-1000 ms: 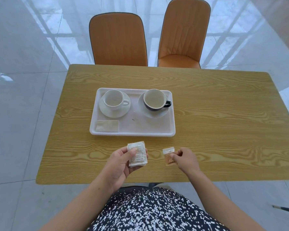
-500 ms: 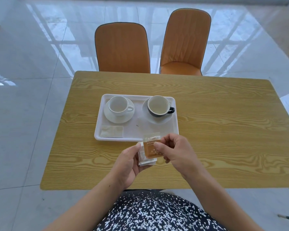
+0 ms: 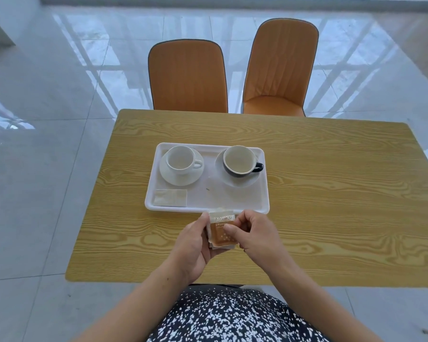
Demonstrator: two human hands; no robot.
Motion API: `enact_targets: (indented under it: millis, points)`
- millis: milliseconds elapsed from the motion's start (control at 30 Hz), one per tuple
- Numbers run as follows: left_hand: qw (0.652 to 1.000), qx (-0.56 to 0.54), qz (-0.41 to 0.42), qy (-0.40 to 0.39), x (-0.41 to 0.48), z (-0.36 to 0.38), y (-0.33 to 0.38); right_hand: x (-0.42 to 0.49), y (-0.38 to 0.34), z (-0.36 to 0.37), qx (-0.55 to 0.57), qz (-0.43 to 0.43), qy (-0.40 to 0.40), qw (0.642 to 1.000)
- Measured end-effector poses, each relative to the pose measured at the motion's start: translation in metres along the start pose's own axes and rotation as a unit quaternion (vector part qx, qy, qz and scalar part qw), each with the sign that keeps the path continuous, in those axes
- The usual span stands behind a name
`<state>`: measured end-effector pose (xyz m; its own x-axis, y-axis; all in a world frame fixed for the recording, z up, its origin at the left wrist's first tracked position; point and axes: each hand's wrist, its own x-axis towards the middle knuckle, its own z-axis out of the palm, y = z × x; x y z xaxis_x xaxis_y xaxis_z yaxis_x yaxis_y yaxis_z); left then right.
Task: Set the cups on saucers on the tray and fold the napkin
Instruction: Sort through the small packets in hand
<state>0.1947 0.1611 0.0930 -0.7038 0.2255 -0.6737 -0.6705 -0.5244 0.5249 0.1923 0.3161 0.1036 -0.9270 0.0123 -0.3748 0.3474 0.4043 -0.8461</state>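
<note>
Head view. A wood-grain table (image 3: 331, 193) carries a white tray (image 3: 223, 197) set left of the tabletop's centre, its long side parallel to the near edge.

In the tray's far-left corner a white cup (image 3: 181, 160) stands upright on a white saucer (image 3: 181, 180), handle pointing right. In the far-right corner a dark cup (image 3: 240, 160), pale inside, stands upright on a second saucer (image 3: 241, 182), its black handle also to the right and reaching the tray's right rim. Both cups look empty. A folded napkin (image 3: 170, 197), a flat pale rectangle, lies in the tray's near-left corner, apart from the white saucer. A small dark speck (image 3: 208, 189) sits on the tray floor between the saucers.

Both hands are raised just over the tray's near rim, close together. The left hand (image 3: 193, 245) is curled around a white packet (image 3: 223, 246), thumb along its left edge and fingers behind it. An orange sachet (image 3: 219, 236) lies flat against the front of that packet. The right hand (image 3: 257, 238) pinches the sachet, thumb pressed on its face and fingers curled behind. The print on the sachet's top strip is too small to read.

Two orange chairs (image 3: 188, 77) (image 3: 279, 67) stand at the far edge of the table. The floor (image 3: 47, 169) is glossy grey tile. A dark speckled garment (image 3: 232, 317) fills the bottom of the frame.
</note>
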Motion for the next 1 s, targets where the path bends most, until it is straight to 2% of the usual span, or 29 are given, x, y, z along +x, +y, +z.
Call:
enact_targets:
  millis: [267,400,500,567,633,733,833,933,1000]
  points:
    - [0.996,0.075,0.028,-0.029,-0.005,0.011,-0.008,-0.011,0.004,-0.001,-0.12,-0.05,0.033,0.991]
    - [0.997,0.06,0.039,-0.029,-0.006,0.021,-0.01,-0.009,0.01,-0.006,-0.181,-0.026,-0.007,0.983]
    - [0.997,0.059,0.037,-0.026,-0.006,0.028,-0.015,-0.011,0.016,-0.01,-0.141,-0.012,-0.074,0.987]
    - [0.996,0.085,0.035,-0.019,-0.007,0.035,-0.02,-0.014,0.018,-0.011,-0.137,-0.048,-0.078,0.986]
    - [0.981,0.19,0.043,0.011,-0.007,0.04,-0.025,-0.016,0.02,-0.014,-0.124,-0.081,-0.071,0.986]
    - [0.952,0.3,0.052,0.034,-0.006,0.047,-0.033,-0.018,0.023,-0.02,-0.03,-0.022,-0.109,0.993]
    - [0.957,0.282,0.061,0.009,-0.006,0.056,-0.037,-0.016,0.027,-0.031,0.01,0.007,-0.136,0.991]
    - [0.969,0.238,0.054,-0.03,-0.004,0.061,-0.035,-0.016,0.029,-0.041,0.044,0.001,-0.125,0.991]
    - [0.981,0.183,0.049,-0.043,-0.004,0.064,-0.036,-0.018,0.033,-0.046,-0.013,-0.047,-0.095,0.994]
